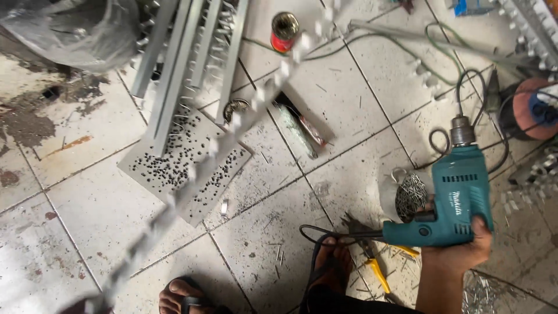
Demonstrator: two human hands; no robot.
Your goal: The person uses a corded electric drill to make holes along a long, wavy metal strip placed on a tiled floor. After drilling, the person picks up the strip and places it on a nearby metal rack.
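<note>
Head-camera view, looking straight down at a dirty white tiled floor (99,215). At four o'clock, right hand (465,247) wrapped tight around the pistol grip of a teal electric drill (456,200), chuck pointing up toward twelve o'clock, black cord (325,232) trailing off the handle toward eight o'clock. Left hand out of sight at the bottom left corner; cannot tell how its fingers sit. Rising from that corner, a long metal strip with white clips (232,125), blurred, slanting across the middle of the frame toward one o'clock. Under the strip at nine o'clock from centre, a flat grey sheet scattered with small black screws (174,166). Above that, at eleven o'clock, a bundle of grey metal channels (186,52) lying side by side, lower ends resting on the sheet. At twelve o'clock, a red can (284,32) standing upright, open top visible. Just right of centre, an open shallow box (305,125). Beside the drill, at its nine o'clock, a clear bag of silvery nails (410,195). Below the drill, at six o'clock, yellow-handled pliers (376,270) lying on the tiles amid loose metal bits. At the bottom edge, two bare feet in dark sandals (186,299). At three o'clock, far right, a round orange cable reel (532,107). At top left, crumpled clear plastic sheeting (70,29).
</note>
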